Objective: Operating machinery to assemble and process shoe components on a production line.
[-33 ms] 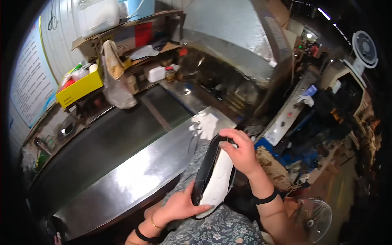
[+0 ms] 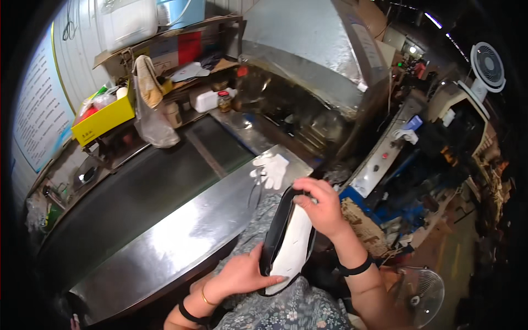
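I hold a black shoe piece with a white insole face point(image 2: 289, 245) upright in front of my lap. My right hand point(image 2: 323, 209) grips its upper end, fingers curled over the black rim. Gripping the lower end is my left hand point(image 2: 237, 275), its thumb on the white face. Both wrists wear black bands, and the left also has a thin gold bangle. A white work glove point(image 2: 272, 169) lies on the steel bench edge point(image 2: 176, 245) just beyond the shoe piece.
A dark conveyor belt point(image 2: 132, 206) runs behind the steel edge toward a metal hood point(image 2: 313, 55). Shelves at the back left hold a yellow box point(image 2: 104, 120), a hanging plastic bag point(image 2: 155, 129) and jars. A floor fan point(image 2: 421, 291) stands at my lower right.
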`<state>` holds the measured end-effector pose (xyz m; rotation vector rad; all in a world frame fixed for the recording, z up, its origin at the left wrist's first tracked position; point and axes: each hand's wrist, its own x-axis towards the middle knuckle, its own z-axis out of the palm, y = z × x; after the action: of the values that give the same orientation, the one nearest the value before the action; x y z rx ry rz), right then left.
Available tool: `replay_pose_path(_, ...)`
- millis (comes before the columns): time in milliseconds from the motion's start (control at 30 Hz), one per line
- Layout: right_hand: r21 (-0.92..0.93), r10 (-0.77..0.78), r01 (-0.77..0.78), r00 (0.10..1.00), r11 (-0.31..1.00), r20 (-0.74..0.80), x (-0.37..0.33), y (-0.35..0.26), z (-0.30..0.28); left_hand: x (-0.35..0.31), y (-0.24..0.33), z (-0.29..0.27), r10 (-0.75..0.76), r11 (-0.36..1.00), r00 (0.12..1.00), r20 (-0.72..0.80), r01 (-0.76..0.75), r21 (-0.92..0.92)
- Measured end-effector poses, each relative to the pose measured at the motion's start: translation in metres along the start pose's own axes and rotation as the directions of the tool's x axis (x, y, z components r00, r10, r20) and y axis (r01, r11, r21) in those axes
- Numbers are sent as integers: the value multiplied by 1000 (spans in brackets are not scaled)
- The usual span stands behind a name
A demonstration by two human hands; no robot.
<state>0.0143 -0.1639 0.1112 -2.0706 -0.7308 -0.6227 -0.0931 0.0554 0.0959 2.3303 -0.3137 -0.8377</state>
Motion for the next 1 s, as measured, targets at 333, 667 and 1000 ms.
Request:
replay_pose_path(333,174,181,-225,954,959,240,-32,45,13,127,6,18,336,756,817,-468,-531,-384)
replay_pose_path(667,425,709,-695,687,580,156,-169,9,25,162,-8,5,333,636,810,-482,-570,-520)
replay_pose_path(1000,471,851,-837,442,277,285,-162,25,59,136,-22,28,179,404,877,-447,-479,-779)
